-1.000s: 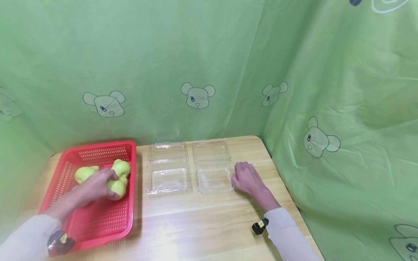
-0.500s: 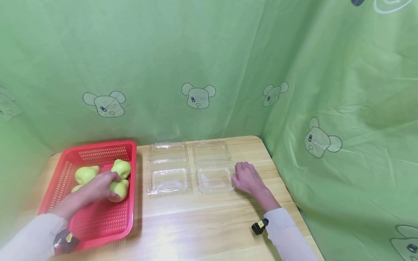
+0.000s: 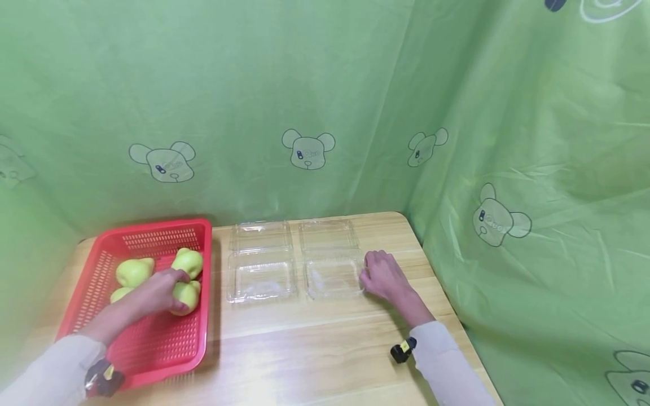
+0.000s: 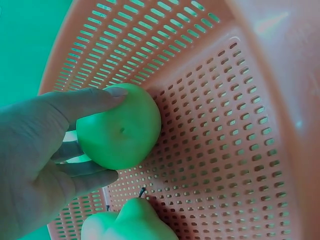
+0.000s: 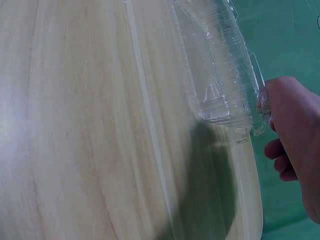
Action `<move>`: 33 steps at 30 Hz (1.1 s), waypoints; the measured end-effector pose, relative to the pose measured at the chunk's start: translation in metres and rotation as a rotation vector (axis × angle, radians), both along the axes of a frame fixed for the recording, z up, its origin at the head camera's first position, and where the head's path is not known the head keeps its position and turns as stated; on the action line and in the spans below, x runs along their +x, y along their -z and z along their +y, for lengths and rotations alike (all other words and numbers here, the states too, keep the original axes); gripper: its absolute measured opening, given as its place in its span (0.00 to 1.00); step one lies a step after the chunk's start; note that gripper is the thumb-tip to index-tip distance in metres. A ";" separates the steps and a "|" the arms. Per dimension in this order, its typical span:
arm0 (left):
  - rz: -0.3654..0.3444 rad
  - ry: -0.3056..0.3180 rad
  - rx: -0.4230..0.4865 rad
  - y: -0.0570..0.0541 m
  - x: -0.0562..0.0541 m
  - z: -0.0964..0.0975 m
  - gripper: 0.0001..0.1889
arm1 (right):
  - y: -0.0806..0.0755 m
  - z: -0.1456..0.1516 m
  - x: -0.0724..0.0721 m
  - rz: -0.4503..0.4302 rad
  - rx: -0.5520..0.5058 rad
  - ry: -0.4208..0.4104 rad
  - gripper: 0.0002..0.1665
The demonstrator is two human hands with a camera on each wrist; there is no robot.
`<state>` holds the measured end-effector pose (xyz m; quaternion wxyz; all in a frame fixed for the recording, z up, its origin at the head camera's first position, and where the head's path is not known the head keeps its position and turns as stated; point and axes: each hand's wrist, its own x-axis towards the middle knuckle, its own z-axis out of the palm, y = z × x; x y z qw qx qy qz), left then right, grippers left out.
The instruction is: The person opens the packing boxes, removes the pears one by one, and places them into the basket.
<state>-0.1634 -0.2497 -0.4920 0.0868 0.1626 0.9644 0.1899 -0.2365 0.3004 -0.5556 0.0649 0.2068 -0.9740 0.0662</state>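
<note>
In the head view, my left hand point(image 3: 156, 290) is inside the red plastic basket point(image 3: 203, 338), gripping a yellow-green pear point(image 3: 189, 298). The left wrist view shows the thumb point(image 4: 102, 100) over this pear point(image 4: 125, 135) and the fingers curled beneath it. Other pears lie about the hand: one behind it point(image 3: 189, 263), one at the left point(image 3: 134, 273) and one partly hidden by the forearm point(image 3: 119, 293). At the right, my right hand point(image 3: 387, 277) pinches the edge of an opened clear plastic clamshell box point(image 3: 332, 279); the right wrist view shows this box point(image 5: 215, 65) at the thumb.
Left of that box lies another opened clear clamshell point(image 3: 261, 279). Both lids point(image 3: 261, 235) lie towards the back of the wooden table point(image 3: 284, 349). A green curtain point(image 3: 244, 101) hangs behind and at the sides.
My left hand has shifted a little with its grip on the pear. The pear under the forearm shows more than before. My right hand and the boxes stay in place.
</note>
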 end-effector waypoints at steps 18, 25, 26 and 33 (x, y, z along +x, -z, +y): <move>0.019 -0.013 0.016 0.004 0.004 0.000 0.33 | -0.002 0.001 -0.004 -0.017 -0.009 0.027 0.14; 0.044 -0.011 0.037 0.006 0.003 0.000 0.32 | -0.004 0.000 -0.005 -0.011 -0.024 0.038 0.15; 0.048 -0.012 0.040 0.005 0.003 0.000 0.32 | -0.004 0.000 -0.005 -0.009 -0.026 0.038 0.15; 0.057 -0.020 0.035 0.002 0.005 -0.002 0.32 | -0.002 0.001 -0.006 0.024 -0.001 0.029 0.18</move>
